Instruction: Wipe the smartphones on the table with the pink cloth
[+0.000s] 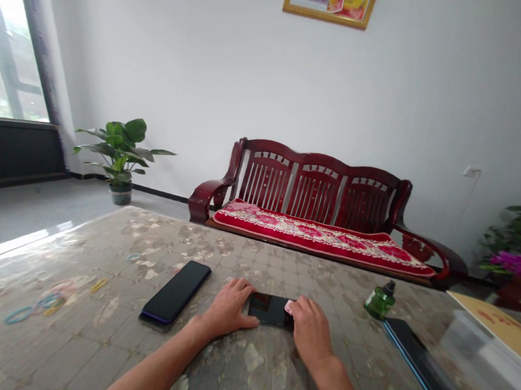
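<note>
A black smartphone [267, 310] lies sideways on the patterned tablecloth [247, 362] between my hands. My left hand [232, 307] grips its left end, thumb at the near edge and fingers at the far edge. In my right hand [311, 328] a small pink cloth [288, 307] is pinched, touching the right part of the phone's screen. Farther left rests a second phone [176, 293] with a dark blue edge, seemingly on top of another flat item. To the right, a third phone [425, 364] with a blue edge lies by a green bottle [380, 300] with a black top.
Several rubber bands [49, 302] are scattered at the table's left. A clear plastic box [478, 350] with a tan folder [498, 325] on it stands at the right edge. Beyond the table are a wooden bench [315, 193] and a potted plant [122, 154].
</note>
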Demonstrator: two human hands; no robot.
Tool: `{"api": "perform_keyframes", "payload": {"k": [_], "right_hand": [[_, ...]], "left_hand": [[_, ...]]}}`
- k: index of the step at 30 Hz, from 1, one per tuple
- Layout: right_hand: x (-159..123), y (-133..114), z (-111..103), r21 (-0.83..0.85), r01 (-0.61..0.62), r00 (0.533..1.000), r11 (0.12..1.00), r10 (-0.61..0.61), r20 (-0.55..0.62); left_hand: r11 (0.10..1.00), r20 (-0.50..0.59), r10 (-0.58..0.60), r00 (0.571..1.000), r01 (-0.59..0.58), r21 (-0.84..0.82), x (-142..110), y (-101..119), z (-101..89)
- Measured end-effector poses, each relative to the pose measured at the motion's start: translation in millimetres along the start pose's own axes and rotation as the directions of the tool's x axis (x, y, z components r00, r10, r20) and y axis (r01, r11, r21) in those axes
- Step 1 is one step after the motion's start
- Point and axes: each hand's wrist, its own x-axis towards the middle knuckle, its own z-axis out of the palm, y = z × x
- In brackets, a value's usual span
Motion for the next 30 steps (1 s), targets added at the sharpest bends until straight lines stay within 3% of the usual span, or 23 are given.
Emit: {"api": "perform_keyframes", "payload": {"k": [5, 13, 16, 21, 24, 28, 30], "right_hand": [[-9, -31, 1, 0.017, 0.141, 0.990, 0.990, -0.141, -0.017], [-10, 2, -3, -0.027, -0.016, 1.000, 1.000, 0.016, -0.010], [-10, -12, 0, -0.021, 0.005, 1.000, 1.000, -0.006, -0.003], [-7, -42, 0, 0.016, 0.158, 0.987, 0.987, -0.159, 0.009], [-5, -29, -5, 0.028, 0.127, 0.992, 0.992, -0.128, 0.020], [-6, 7, -8, -0.010, -0.014, 1.000, 1.000, 0.014, 0.026], [-6, 19, -5, 0.056, -0.074, 0.997, 0.996, 0.074, 0.007]], "left_hand": [[1.000, -0.012, 0.016, 1.000, -0.016, 0.018, -1, 1, 0.6], [1.000, -0.008, 0.013, 1.000, -0.013, 0.008, -1, -2, 2.0], [1.000, -0.021, 0.020, 1.000, -0.020, 0.003, -1, -2, 3.1], [1.000, -0.027, 0.024, 0.999, -0.023, 0.008, -1, -1, 2.7], [1.000, -0.009, 0.016, 1.000, -0.016, 0.008, -1, 1, 0.1], [1.000, 0.029, 0.004, 1.000, -0.004, 0.003, 0, 2, -3.0], [0.999, 0.057, 0.035, 0.998, -0.035, -0.012, 0, 1, -3.7]]}}
